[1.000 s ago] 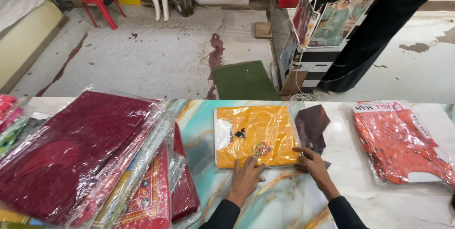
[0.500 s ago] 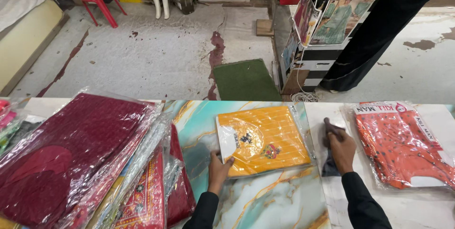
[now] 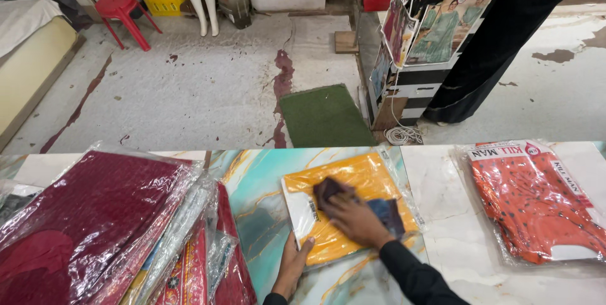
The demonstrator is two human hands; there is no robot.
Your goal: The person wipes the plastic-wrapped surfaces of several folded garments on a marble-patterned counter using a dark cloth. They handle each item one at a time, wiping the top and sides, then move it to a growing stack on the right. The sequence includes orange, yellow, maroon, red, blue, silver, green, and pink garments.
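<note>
Hands — right point(image 3: 353, 213) flat pressing dark cloth point(image 3: 360, 201), left point(image 3: 293, 264) gripping yellow packet point(image 3: 353, 207).

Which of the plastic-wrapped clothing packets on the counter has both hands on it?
The yellow-orange plastic-wrapped packet in the middle: the left hand grips its near edge, the right hand presses a dark cloth on it.

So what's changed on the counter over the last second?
The right hand brought the dark cloth piece from beside the yellow packet onto its top. The left hand shifted to the packet's near left edge. The orange packet and maroon stack stayed put.
</note>
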